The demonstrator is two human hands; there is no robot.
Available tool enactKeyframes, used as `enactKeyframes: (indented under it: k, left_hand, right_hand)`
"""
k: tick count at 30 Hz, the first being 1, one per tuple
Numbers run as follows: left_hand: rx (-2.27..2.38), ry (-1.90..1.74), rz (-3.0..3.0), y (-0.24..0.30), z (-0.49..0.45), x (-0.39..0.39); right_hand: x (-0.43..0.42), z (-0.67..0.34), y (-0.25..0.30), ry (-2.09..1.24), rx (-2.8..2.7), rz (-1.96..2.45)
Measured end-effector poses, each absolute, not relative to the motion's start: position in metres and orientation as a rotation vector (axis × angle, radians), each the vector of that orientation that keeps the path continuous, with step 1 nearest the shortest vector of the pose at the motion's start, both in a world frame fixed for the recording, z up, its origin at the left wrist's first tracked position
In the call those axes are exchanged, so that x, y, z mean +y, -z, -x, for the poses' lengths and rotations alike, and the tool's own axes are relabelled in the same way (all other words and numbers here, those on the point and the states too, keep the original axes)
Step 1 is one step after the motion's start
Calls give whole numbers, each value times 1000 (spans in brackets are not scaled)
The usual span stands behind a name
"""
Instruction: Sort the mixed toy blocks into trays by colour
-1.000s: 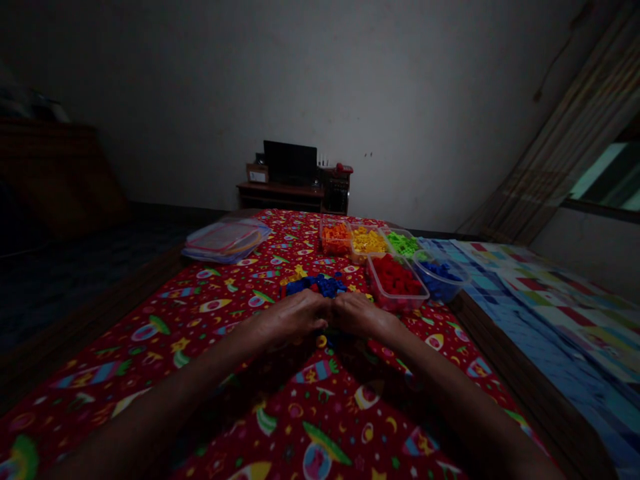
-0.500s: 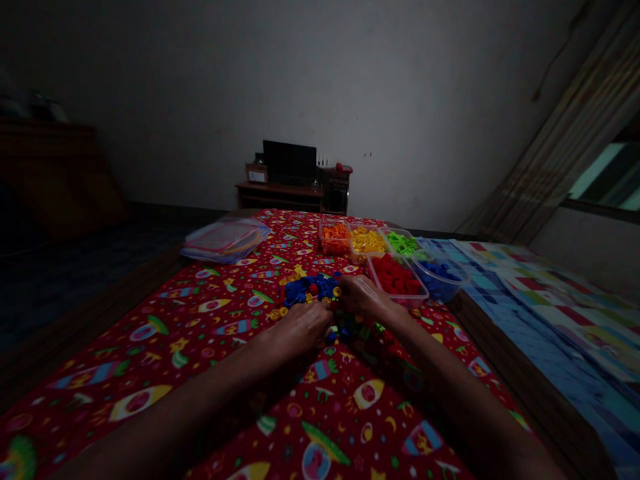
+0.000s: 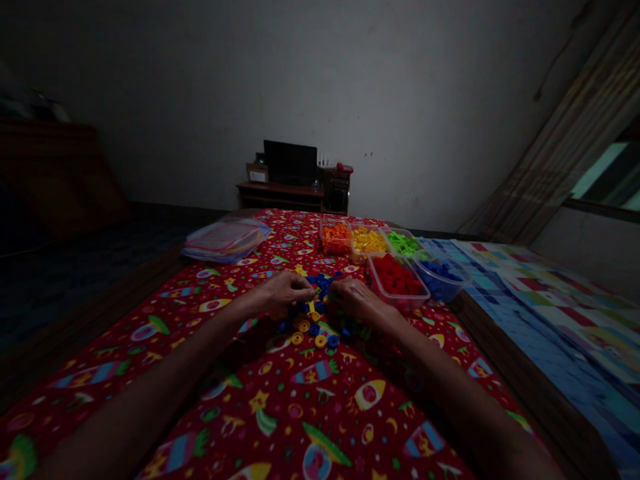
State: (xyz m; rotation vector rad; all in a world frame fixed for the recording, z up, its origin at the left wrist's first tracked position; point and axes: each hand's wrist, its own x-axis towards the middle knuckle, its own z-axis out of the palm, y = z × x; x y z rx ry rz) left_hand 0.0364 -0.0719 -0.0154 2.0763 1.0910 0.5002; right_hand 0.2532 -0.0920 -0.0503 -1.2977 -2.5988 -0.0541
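While your left hand [image 3: 286, 291] and right hand [image 3: 354, 297] curl just apart at the mixed pieces [image 3: 314, 329] between the side edges of the red cloth [image 3: 280, 427], whether either grips one I cannot tell. Single-colour tubs [image 3: 423, 298] sit toward the right edge, probably keeping colours separate; stacked lids [image 3: 224, 241] lie by the left edge, seemingly out of your way.

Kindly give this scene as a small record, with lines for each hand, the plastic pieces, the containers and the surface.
Small blue and yellow plastic pieces: a loose pile
Left hand: at the pile's left side, grip unclear
Right hand: at its right side, grip unclear
Clear plastic containers: separately holding orange pieces, yellow pieces, green pieces, red pieces and blue pieces
Surface: red cloth printed with rockets
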Motion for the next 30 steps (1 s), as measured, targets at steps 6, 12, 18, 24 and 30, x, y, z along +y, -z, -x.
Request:
enactKeyframes:
  k: [6, 12, 18, 24, 30]
  left_hand:
    - [1086, -520, -1955, 10, -34, -75]
    - [1105, -524, -1929, 14, -34, -74]
    - [1109, -558, -1922, 15, -34, -75]
    - [1156, -629, -1943, 26, -37, -69]
    - [1088, -645, -2005, 42, -44, -62]
  right_hand:
    - [-108, -248, 61, 145, -2569, 1237]
    - [-119, -237, 48, 204, -2673, 1397]
    - [-112, -242, 46, 109, -2544, 1438]
    - [-93, -239, 35, -540, -2006, 1390]
    - [-93, -224, 36, -1277, -1593, 1257]
